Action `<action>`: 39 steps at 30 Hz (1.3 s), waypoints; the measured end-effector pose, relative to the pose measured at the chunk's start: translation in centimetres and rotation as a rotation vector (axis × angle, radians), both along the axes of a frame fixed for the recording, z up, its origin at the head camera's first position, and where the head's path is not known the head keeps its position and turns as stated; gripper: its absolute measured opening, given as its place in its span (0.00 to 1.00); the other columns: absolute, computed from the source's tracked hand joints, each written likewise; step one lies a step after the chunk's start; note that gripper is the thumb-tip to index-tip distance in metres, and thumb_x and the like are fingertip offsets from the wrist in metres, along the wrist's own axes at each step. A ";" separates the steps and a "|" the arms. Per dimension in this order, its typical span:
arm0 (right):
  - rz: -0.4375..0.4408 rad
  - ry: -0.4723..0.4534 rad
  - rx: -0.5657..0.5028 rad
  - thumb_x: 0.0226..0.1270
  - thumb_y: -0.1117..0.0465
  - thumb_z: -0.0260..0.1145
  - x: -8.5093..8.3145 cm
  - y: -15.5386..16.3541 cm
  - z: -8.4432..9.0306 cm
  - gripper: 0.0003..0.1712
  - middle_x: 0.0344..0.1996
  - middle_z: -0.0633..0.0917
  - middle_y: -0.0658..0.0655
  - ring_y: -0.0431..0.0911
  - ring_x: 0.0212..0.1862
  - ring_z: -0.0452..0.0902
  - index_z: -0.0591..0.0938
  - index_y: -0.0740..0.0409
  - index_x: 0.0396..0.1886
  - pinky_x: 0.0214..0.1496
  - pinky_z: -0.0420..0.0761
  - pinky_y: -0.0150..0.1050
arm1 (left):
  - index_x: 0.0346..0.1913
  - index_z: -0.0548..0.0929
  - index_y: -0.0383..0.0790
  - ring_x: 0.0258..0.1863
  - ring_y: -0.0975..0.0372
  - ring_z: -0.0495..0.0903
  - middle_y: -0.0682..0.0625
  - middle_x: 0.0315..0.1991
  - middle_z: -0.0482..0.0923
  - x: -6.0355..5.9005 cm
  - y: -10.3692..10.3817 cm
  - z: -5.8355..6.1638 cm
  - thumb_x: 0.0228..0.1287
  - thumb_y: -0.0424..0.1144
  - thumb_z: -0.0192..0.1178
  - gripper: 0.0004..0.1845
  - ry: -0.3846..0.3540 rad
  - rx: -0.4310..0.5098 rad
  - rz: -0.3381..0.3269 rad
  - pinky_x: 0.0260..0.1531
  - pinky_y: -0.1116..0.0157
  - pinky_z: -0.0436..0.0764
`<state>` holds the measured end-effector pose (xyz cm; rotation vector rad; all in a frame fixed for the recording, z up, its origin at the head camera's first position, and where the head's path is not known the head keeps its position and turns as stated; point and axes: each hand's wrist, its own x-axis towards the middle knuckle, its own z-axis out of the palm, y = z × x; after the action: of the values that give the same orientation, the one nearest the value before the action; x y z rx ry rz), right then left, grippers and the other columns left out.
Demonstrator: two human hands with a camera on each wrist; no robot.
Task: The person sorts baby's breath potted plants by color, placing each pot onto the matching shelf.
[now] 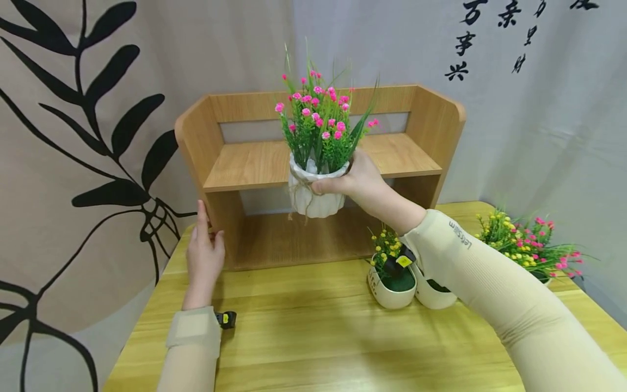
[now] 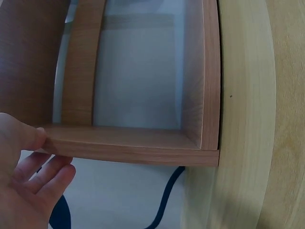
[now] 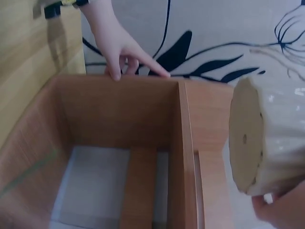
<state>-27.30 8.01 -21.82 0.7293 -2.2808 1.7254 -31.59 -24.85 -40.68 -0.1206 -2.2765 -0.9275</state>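
My right hand [image 1: 355, 182] grips a white ribbed pot [image 1: 315, 198] of pink flowers [image 1: 318, 120] and holds it in the air just in front of the upper board of a wooden shelf unit [image 1: 245, 163]. The right wrist view shows the pot's round base [image 3: 245, 138], with my fingers [image 3: 281, 212] under its side. My left hand [image 1: 204, 253] rests against the unit's left side panel with its fingers straight. Its thumb [image 2: 28, 136] touches the panel's front edge [image 2: 133, 150], and its fingers [image 3: 119, 67] show over that panel from the other side.
The shelf unit stands at the back of a yellow wooden table [image 1: 303, 326]. Two small white pots [image 1: 389, 291] with yellow flowers sit under my right forearm. A bunch of yellow and pink flowers [image 1: 529, 247] lies at the right. Printed curtains hang behind and to the left.
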 end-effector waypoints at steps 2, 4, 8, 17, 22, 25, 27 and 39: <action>0.014 -0.007 0.000 0.42 0.61 0.77 -0.7 -0.3 0.2 0.42 0.53 0.80 0.57 0.48 0.54 0.75 0.73 0.59 0.62 0.57 0.75 0.44 | 0.78 0.40 0.62 0.48 0.39 0.76 0.29 0.60 0.67 0.0 -0.1 0.0 0.67 0.24 0.54 0.48 0.003 -0.002 0.002 0.44 0.44 0.80; 0.022 -0.015 -0.008 0.42 0.60 0.77 -1.4 -0.7 0.4 0.43 0.53 0.80 0.57 0.48 0.54 0.75 0.73 0.59 0.62 0.58 0.75 0.44 | 0.78 0.40 0.62 0.48 0.39 0.76 0.29 0.60 0.67 0.0 -0.2 0.0 0.67 0.24 0.54 0.48 0.008 -0.005 0.005 0.44 0.44 0.80; 0.022 -0.036 -0.034 0.43 0.60 0.77 -2.6 -1.8 0.2 0.43 0.54 0.79 0.56 0.47 0.55 0.75 0.72 0.58 0.63 0.58 0.75 0.42 | 0.78 0.40 0.62 0.47 0.39 0.76 0.29 0.60 0.68 0.0 -0.4 0.1 0.67 0.24 0.55 0.48 0.018 -0.008 0.017 0.43 0.44 0.80; -0.058 -0.038 -0.052 0.44 0.56 0.79 -5.1 -4.3 0.0 0.41 0.50 0.81 0.55 0.45 0.52 0.76 0.73 0.59 0.59 0.56 0.76 0.37 | 0.78 0.41 0.62 0.45 0.39 0.76 0.29 0.59 0.68 0.1 -0.4 0.0 0.67 0.24 0.54 0.48 0.014 -0.001 0.020 0.41 0.43 0.80; -0.087 -0.027 -0.049 0.43 0.57 0.80 -6.4 -5.3 0.1 0.41 0.50 0.81 0.57 0.46 0.52 0.77 0.74 0.62 0.59 0.55 0.77 0.36 | 0.78 0.42 0.59 0.45 0.38 0.76 0.28 0.58 0.68 0.2 0.0 -0.1 0.67 0.24 0.55 0.48 0.035 0.006 -0.004 0.41 0.44 0.80; -0.098 -0.028 -0.027 0.43 0.57 0.80 -7.0 -5.8 -0.2 0.41 0.51 0.82 0.57 0.46 0.52 0.77 0.74 0.62 0.60 0.55 0.77 0.36 | 0.78 0.43 0.59 0.44 0.39 0.76 0.28 0.57 0.68 0.4 0.1 -0.2 0.66 0.23 0.55 0.48 0.029 0.008 -0.004 0.41 0.44 0.80; -0.105 -0.035 -0.016 0.44 0.56 0.80 -7.3 -6.2 -0.4 0.42 0.51 0.81 0.57 0.46 0.52 0.77 0.74 0.62 0.60 0.55 0.77 0.35 | 0.78 0.43 0.59 0.44 0.39 0.77 0.28 0.56 0.69 0.4 0.2 -0.4 0.66 0.23 0.56 0.48 0.020 0.007 0.000 0.41 0.44 0.80; -0.115 -0.017 -0.037 0.43 0.56 0.80 -9.5 -8.3 -0.4 0.42 0.51 0.81 0.56 0.45 0.52 0.77 0.74 0.60 0.61 0.54 0.77 0.34 | 0.78 0.42 0.61 0.47 0.39 0.75 0.29 0.55 0.69 0.2 0.1 -0.3 0.66 0.23 0.56 0.49 0.044 0.008 -0.005 0.44 0.44 0.80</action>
<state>-36.78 -0.26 -22.21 0.5675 -2.2481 1.7224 -31.42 -24.74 -40.93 -0.1421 -2.2330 -0.9282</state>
